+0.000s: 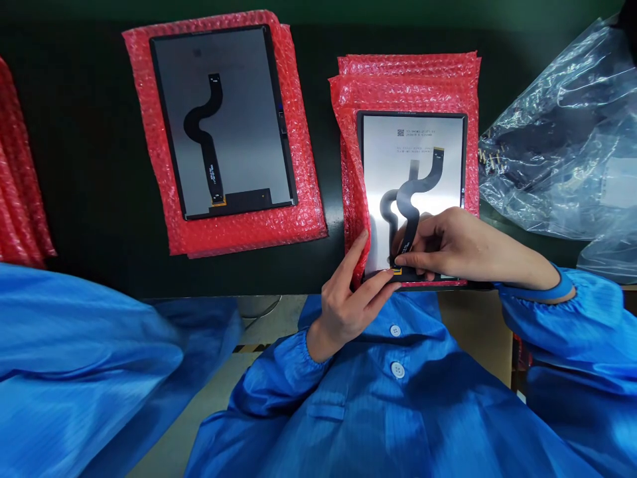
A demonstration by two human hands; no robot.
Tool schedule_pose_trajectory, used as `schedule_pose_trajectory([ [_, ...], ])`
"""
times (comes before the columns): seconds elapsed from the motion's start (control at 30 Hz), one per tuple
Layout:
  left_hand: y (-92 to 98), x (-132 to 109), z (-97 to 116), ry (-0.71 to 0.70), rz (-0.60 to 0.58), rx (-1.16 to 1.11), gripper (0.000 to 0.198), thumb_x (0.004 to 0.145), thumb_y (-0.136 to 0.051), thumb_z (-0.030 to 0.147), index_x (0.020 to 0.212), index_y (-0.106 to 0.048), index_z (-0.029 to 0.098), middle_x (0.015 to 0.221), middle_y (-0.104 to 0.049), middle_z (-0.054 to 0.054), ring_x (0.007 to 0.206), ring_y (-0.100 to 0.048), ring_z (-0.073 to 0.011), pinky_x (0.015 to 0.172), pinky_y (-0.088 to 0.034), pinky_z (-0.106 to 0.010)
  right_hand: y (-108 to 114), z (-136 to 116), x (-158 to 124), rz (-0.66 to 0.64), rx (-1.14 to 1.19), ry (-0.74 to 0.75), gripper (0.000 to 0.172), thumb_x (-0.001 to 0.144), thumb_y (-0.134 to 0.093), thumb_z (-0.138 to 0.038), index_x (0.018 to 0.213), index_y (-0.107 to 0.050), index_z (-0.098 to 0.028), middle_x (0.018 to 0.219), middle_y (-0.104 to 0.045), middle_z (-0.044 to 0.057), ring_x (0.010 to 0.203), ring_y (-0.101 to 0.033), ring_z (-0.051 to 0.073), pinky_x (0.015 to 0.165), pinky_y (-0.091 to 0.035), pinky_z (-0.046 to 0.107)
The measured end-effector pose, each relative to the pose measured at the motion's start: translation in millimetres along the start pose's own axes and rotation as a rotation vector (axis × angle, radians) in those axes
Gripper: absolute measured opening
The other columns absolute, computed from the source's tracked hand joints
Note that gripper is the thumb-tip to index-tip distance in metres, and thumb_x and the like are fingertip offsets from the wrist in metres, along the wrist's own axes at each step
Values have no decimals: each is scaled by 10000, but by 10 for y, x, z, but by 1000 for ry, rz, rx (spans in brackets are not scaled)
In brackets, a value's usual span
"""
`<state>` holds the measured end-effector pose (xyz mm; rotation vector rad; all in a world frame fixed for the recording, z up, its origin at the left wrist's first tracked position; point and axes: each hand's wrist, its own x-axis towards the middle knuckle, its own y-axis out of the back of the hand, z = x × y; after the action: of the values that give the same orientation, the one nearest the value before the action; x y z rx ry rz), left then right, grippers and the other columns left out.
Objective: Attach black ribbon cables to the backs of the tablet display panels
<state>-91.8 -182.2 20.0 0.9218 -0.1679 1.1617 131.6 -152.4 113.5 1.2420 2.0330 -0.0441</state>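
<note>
One display panel, upper left of the frame, lies uncovered and unhandled. Lower centre, the left hand is spread, index touching red wrap. Right of centre, the second panel is uncovered, handling apparently unfinished: the right hand, forearm extending right, pinches the flex cable near its base.

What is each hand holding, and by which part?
Right hand: cable, pinched near its lower end. Left hand: no clear hold, touching wrap and screen.
</note>
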Motion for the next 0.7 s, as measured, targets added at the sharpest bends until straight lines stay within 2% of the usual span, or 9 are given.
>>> schedule_pose_trajectory([
  [0.27, -10, 13, 14, -10, 15, -6, 244, 853, -850, 247, 1058, -740, 172, 1665, -429, -141, 1362, -631, -325, 1036, -646, -403, 6, -2, 6, -5, -18, 1, 257, 917, -746, -348, 724, -668, -197, 624, -699, 9, 566, -670, 171, 524, -479, 278],
  [0.6, -12, 13, 10, -7, 12, 9, 255, 853, -852, 254, 1071, -738, 188, 1662, -435, -134, 1347, -643, -327, 1011, -659, -403, -8, 13, 9, 29, -83, 23, 292, 901, -752, -415, 718, -666, -204, 612, -697, 14, 569, -658, 183, 516, -464, 287],
  [0.7, -15, 15, 9, -16, 22, 8, 251, 845, -859, 243, 1055, -737, 178, 1662, -436, -141, 1336, -652, -320, 1017, -654, -387, -10, 13, 9, 39, -74, 26, 274, 894, -753, -381, 708, -657, -205, 621, -702, 15, 582, -670, 187, 537, -472, 291],
])
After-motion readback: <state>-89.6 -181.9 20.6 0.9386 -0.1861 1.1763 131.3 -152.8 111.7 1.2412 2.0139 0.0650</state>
